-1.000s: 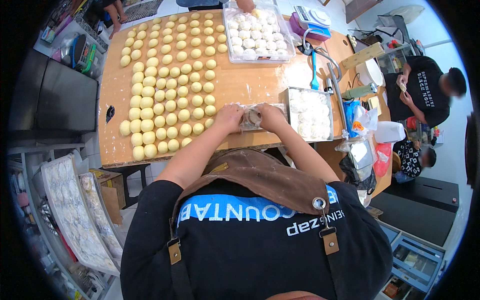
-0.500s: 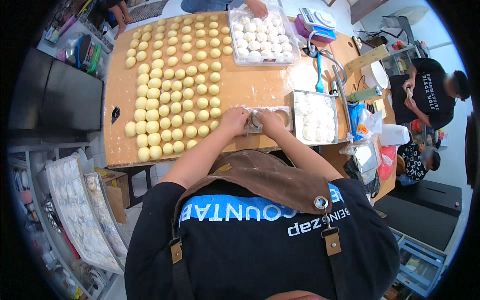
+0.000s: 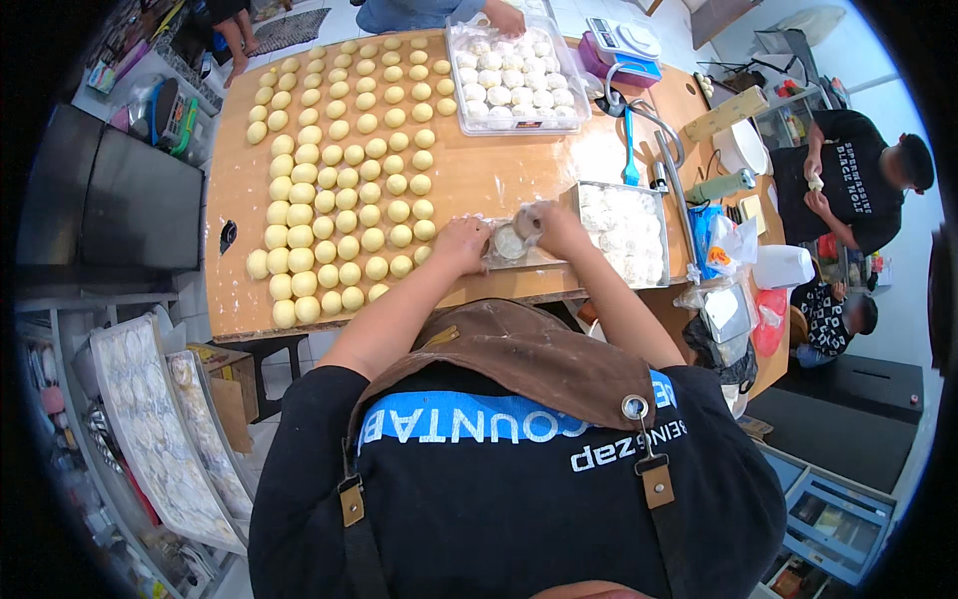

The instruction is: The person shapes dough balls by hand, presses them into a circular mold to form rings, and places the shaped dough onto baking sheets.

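Observation:
A flat, floury mould board [image 3: 544,258] with round hollows lies near the table's front edge, between my hands. In one hollow sits a pale round piece [image 3: 509,243], perhaps dough. My left hand [image 3: 462,245] grips the board's left end, fingers curled. Above the right part of the board, my right hand [image 3: 559,230] pinches a small round brownish piece [image 3: 526,224]; its exact kind is unclear. Just right of that hand stands a metal tray [image 3: 662,240] filled with white floury rounds [image 3: 614,230]. Many yellow dough balls [image 3: 349,220] lie in rows to the left.
Opposite, another person's hand [image 3: 506,17] reaches over a clear plastic box [image 3: 519,123] of white rounds. A scale [image 3: 624,38], a blue brush [image 3: 631,150], a grey hose [image 3: 674,200] and a green rolling pin [image 3: 723,188] lie to the right. Two people are at the far right.
My right hand has lifted a little and shifted right with the round piece, uncovering the pale round in the hollow. My left hand stays at the board's left end.

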Tool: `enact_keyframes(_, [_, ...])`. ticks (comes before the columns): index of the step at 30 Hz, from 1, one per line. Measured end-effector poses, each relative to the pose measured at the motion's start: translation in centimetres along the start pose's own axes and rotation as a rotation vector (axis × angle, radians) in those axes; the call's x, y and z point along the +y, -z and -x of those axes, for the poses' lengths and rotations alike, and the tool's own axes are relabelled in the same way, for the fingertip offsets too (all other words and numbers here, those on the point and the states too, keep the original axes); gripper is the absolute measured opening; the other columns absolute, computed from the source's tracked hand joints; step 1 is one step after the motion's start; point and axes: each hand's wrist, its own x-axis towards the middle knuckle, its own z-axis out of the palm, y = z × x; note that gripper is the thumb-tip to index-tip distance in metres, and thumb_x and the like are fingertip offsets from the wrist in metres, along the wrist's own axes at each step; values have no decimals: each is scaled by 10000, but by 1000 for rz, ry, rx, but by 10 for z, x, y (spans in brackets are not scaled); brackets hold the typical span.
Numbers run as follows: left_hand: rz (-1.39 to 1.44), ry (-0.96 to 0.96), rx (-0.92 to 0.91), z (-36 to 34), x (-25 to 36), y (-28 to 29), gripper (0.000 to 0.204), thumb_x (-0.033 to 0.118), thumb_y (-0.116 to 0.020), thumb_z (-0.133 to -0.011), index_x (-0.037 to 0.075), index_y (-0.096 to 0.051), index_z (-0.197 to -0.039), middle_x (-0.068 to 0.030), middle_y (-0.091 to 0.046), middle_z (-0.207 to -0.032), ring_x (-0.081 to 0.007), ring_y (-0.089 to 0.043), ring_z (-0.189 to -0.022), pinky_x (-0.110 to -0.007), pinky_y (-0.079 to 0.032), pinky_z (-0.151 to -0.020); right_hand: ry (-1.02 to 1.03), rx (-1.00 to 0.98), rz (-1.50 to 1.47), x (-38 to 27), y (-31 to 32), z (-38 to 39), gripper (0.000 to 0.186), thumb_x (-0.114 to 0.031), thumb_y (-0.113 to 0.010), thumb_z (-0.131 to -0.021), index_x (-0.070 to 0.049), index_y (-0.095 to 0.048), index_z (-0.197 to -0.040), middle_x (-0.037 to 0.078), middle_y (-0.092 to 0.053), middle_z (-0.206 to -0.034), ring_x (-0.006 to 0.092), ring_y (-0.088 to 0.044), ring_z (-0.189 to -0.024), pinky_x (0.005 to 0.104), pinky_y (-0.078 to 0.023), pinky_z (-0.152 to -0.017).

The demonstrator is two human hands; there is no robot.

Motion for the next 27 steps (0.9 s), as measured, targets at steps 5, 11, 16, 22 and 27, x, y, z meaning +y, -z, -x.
enact_keyframes(5, [-13,17,-26,3,-1,-2,717,387,-827,-560,98,-543,-1152,-141,-531,-1184,-300,-483,-1141,-390,-392,-977,44,-192,192,-37,-8,3,336,-31,-573,-698,-57,-593,-1032,173,-596,-1039,323,-598,-968,414,-493,-826])
enact_keyframes(11, [-38,-11,110,5,-2,-10,720,393,-833,-542,93,-547,-1131,-134,-541,-1137,-297,-494,-1114,-386,-404,-956,117,-171,231,-36,-22,5,306,-22,-577,-705,-70,-595,-1007,179,-578,-993,336,-605,-915,433,-504,-777])
enact_keyframes(16, [-5,50,-92,-2,2,5,745,396,-833,-543,92,-536,-1156,-150,-509,-1241,-304,-471,-1167,-391,-383,-989,92,-137,263,-28,-39,4,291,-21,-584,-704,-77,-611,-989,184,-575,-997,329,-609,-912,433,-514,-744])
enact_keyframes(22, [-9,5,-41,1,-3,-4,790,393,-835,-539,92,-522,-1200,-161,-505,-1262,-305,-479,-1168,-389,-396,-977,50,-226,197,-40,4,7,350,-90,-627,-731,-65,-616,-1080,152,-591,-1086,315,-588,-1004,399,-494,-848])
enact_keyframes(27, [-27,-1,-27,2,-3,-3,824,395,-833,-542,90,-506,-1235,-162,-515,-1238,-313,-489,-1147,-389,-404,-966,78,103,36,-7,26,-4,355,-157,-667,-705,-40,-627,-1038,159,-616,-1041,323,-591,-973,394,-485,-838])
